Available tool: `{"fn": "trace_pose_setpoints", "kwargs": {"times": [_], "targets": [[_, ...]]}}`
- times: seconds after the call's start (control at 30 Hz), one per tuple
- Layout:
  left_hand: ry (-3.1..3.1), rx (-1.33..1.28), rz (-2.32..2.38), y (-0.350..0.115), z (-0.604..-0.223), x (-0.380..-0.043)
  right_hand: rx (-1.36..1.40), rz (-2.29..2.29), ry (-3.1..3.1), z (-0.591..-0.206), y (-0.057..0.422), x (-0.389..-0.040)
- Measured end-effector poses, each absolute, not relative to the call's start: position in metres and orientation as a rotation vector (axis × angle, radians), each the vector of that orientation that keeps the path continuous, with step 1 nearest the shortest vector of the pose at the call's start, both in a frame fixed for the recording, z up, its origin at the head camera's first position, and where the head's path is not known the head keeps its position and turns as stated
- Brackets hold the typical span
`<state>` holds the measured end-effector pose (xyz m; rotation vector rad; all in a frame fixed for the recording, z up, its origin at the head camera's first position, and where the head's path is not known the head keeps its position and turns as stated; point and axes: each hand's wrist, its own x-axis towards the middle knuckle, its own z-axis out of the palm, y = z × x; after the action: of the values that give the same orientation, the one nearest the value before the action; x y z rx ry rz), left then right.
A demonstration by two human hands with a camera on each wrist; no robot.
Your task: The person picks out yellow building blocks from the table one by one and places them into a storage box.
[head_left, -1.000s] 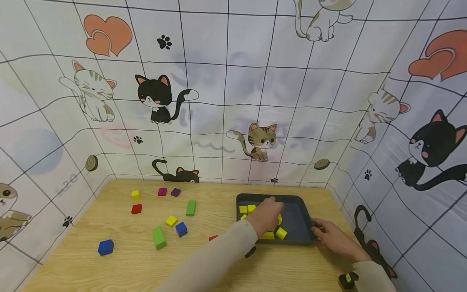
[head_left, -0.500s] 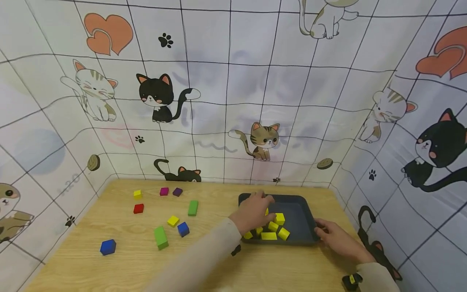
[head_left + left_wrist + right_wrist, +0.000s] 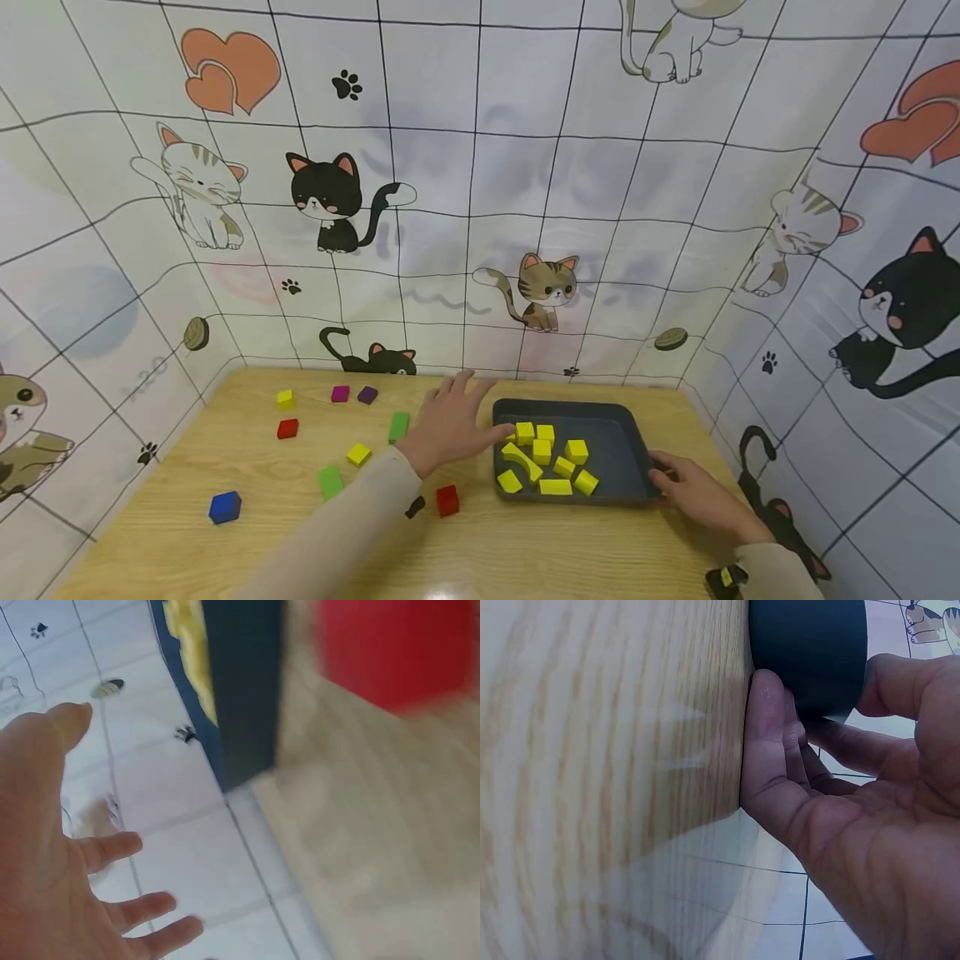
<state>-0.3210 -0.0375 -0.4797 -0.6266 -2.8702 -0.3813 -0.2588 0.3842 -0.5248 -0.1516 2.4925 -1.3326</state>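
My left hand (image 3: 450, 429) hovers over the table just left of the dark grey tray (image 3: 618, 450). Its fingers are spread and hold nothing, also in the left wrist view. With my right hand (image 3: 697, 496) I grip the tray's right front corner; the right wrist view shows the thumb on the tray wall (image 3: 810, 656) and fingers curled at its outer side. Several yellow blocks (image 3: 555, 487) lie in the tray's left half, among them a curved yellow block (image 3: 521, 460). A red block (image 3: 447, 501) lies on the table between my left sleeve and the tray.
Loose blocks lie left on the wooden table (image 3: 525, 550): a blue block (image 3: 225, 507), red block (image 3: 288, 428), yellow blocks (image 3: 359, 454), green blocks (image 3: 399, 427), a magenta block (image 3: 341, 393) and a purple block (image 3: 367, 395). Cat-printed cloth (image 3: 427, 208) surrounds the table.
My left hand has moved left, out of the tray, and its fingers have spread. More yellow blocks and the red block now show. My right hand stays on the tray.
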Motion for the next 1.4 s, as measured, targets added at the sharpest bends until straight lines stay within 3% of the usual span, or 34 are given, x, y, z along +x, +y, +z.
{"fn": "trace_pose_setpoints", "kwargs": {"times": [0.83, 1.4], "targets": [[-2.992, -0.047, -0.372, -0.278, -0.512, -0.325, -0.198, -1.396, 2.466, -0.530, 0.385, -0.263], [-3.022, -0.082, -0.492, -0.307, -0.527, -0.330, -0.181, -1.420, 2.451, -0.535, 0.388, -0.264]]}}
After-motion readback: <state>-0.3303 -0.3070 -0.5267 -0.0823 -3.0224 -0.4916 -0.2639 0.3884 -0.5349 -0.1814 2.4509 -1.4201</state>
